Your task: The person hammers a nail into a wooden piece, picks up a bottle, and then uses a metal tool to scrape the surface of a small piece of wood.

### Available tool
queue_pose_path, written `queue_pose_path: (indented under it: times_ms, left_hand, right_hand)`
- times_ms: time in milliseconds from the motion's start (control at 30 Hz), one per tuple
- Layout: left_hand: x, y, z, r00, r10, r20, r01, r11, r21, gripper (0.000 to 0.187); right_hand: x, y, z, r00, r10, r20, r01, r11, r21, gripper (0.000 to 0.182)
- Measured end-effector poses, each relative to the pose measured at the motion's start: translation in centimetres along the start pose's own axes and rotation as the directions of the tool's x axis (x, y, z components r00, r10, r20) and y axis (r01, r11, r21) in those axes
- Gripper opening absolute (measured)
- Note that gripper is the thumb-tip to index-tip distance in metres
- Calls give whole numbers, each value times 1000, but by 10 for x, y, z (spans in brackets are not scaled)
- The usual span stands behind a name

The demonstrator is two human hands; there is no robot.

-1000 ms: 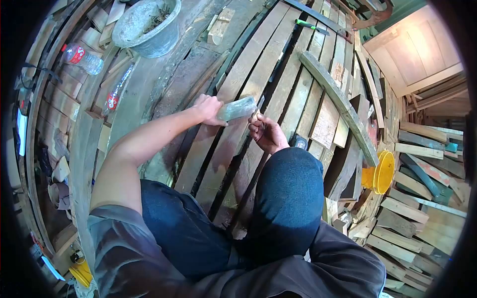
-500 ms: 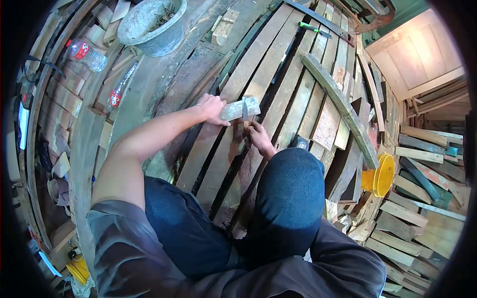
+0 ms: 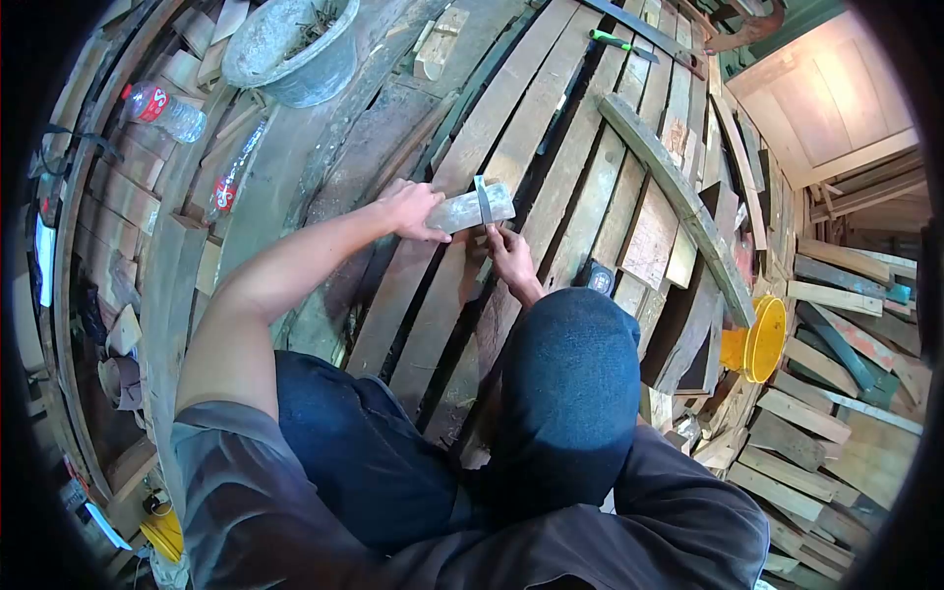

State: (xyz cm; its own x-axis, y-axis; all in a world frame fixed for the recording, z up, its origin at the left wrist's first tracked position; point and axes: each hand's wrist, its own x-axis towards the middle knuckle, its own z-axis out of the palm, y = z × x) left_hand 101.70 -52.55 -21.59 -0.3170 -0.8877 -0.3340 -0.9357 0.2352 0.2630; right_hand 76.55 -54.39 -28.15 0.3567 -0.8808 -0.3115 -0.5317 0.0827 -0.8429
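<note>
A pale grey block like a whetstone (image 3: 457,210) lies across the wooden slats in front of me. My left hand (image 3: 409,208) grips its left end, thumb along the near side. Across the right part of the stone rests a narrow flat metal blade (image 3: 484,204), its far end reaching past the stone's far edge. My right hand (image 3: 511,260) pinches the blade's near end, just on the near side of the stone. The fingers hide that end of the blade.
A loose beam (image 3: 678,202) lies on the slats to the right, with a green-handled knife (image 3: 610,39) and a handsaw (image 3: 644,37) beyond. A grey bucket (image 3: 295,61) stands at upper left, near plastic bottles (image 3: 165,111). A yellow bucket (image 3: 765,339) and wood offcuts sit right.
My right hand has moved a little away from me, sliding the blade farther across the stone. My left hand still holds the stone's left end.
</note>
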Motion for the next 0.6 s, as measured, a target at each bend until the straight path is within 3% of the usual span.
queue_pose_path:
  times_ms: [100,133,233,300,367,467,600]
  left_hand:
    - [0,-1,-5,1000,-16,-4,16,1000,10,80]
    - [0,1,-3,1000,-16,-3,16,1000,11,80]
    - [0,1,-3,1000,-27,-8,27,1000,-13,80]
    - [2,1,-5,999,-28,29,29,999,-29,81]
    - [3,0,-2,1000,-23,21,23,1000,-18,82]
    - [0,2,-5,999,-39,31,39,999,-6,82]
    - [2,0,-2,999,-30,17,30,999,-29,81]
  right_hand:
    - [-21,14,1,999,-19,-27,16,992,-122,44]
    - [-25,14,5,999,-7,-52,5,999,-32,43]
    - [-16,-11,-4,999,13,-30,-15,998,-57,41]
    - [-3,-15,-4,997,76,1,-75,985,158,42]
    - [-2,7,0,1000,18,-10,-17,995,102,43]
    - [-26,20,9,993,101,58,-115,923,368,42]
    - [-16,-16,0,990,132,40,-135,872,471,35]
